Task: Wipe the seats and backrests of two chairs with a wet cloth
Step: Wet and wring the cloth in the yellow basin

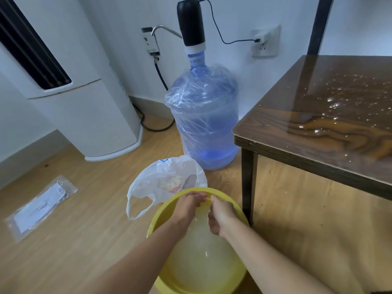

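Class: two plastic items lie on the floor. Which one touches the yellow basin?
The white plastic bag, against the yellow basin rim. The flat clear packet lies apart, far left.

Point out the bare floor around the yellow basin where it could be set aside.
Left of the yellow basin, bare floor runs between it and the flat clear packet. Right of it, floor lies open under the wet chair seat. Behind is crowded: the white plastic bag, water jug and chair leg hem it in.
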### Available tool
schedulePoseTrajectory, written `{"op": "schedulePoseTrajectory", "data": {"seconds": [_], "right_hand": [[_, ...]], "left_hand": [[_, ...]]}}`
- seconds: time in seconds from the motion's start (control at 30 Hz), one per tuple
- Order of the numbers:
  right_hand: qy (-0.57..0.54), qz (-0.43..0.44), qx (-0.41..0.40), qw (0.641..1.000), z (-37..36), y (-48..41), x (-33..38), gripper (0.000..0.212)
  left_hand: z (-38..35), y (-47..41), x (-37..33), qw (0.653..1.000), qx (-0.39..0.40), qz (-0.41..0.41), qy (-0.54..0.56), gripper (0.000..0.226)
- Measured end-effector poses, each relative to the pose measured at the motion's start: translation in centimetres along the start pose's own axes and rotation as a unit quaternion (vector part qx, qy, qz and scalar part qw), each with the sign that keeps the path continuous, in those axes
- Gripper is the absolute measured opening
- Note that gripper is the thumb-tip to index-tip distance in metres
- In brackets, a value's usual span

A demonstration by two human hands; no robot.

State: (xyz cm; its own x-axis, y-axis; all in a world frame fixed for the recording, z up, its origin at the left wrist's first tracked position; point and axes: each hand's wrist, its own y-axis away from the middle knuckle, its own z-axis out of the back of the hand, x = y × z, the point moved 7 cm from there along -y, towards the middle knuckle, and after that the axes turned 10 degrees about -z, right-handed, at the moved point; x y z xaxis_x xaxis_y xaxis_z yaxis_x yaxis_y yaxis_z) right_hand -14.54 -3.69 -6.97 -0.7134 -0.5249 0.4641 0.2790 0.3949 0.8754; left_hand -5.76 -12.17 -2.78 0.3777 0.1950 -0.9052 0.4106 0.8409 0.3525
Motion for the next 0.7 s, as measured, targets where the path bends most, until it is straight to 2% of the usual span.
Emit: {"op": "schedulePoseTrajectory", "data": {"seconds": [0.17,0.3,0.37,0.4,0.47,0.57,0.63,0.7], "right_hand": [[0.057,0.029,-0.027,0.998,0.2,1.1,1.0,0.039],[0.109,0.026,0.057,0.992,-2.4,4.5,1.9,0.023],[0.192,0.117,0.038,0.974,-2.6,6.9,4.3,0.033],[0.252,0.173,0.003,0.952,-2.2,8.3,6.0,0.039],[0.325,0.268,-0.058,0.905,-2.2,11.4,9.1,0.033],[0.321,0.315,-0.072,0.890,-3.1,16.8,12.1,0.028],[0.333,0.332,-0.086,0.878,-3.8,20.2,14.3,0.035],[0.330,0.345,-0.089,0.874,-3.8,23.2,16.7,0.043]], "left_hand": [[-0.1,0.3,-0.8,1.000,0.019,0.007,-0.013,0.029],[1.8,0.0,-2.1,0.999,0.011,0.036,-0.022,0.030],[2.5,-0.8,-4.2,0.998,0.038,0.029,-0.045,0.033],[2.6,-1.0,-5.6,0.996,0.060,0.024,-0.056,0.037],[3.0,-1.1,-8.6,0.993,0.093,0.012,-0.077,0.042],[3.9,-1.2,-12.4,0.990,0.123,0.033,-0.065,0.051],[4.1,-1.4,-15.0,0.990,0.131,0.041,-0.034,0.062],[3.7,-1.5,-17.7,0.992,0.120,0.034,0.002,0.061]]}}
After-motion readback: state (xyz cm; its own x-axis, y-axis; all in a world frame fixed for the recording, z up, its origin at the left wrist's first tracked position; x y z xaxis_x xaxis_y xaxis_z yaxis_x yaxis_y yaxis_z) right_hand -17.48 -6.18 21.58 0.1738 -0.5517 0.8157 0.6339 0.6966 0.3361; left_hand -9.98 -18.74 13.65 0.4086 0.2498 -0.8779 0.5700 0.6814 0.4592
